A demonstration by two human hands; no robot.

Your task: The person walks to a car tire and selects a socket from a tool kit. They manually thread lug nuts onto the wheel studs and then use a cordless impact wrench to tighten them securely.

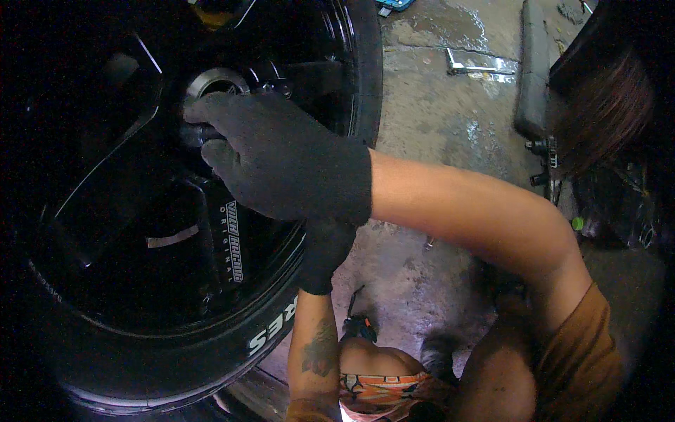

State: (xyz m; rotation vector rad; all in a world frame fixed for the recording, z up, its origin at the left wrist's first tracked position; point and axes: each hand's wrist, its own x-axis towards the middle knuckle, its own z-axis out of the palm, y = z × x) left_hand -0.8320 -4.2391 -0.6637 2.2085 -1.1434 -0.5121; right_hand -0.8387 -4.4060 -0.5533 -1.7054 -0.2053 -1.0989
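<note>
A black spoked wheel [211,285] with its tyre [309,299] fills the left side. At its centre is a metal hub ring [223,79]. My right hand [281,151], in a dark grey glove, reaches in from the right and is closed at the hub, thumb and fingers curled round a small dark piece I cannot make out. Below it, my left hand [329,250], gloved in black, reaches up from the lower edge. Its fingers are hidden behind the right hand and wrist.
A long metal hand tool [481,69] lies on the wet concrete floor [436,98]. A long dark block [534,70] stands at the right, near a reddish-brown stringy mass [612,105]. A blue object [395,5] shows at the top edge. Orange patterned cloth [387,388] is below.
</note>
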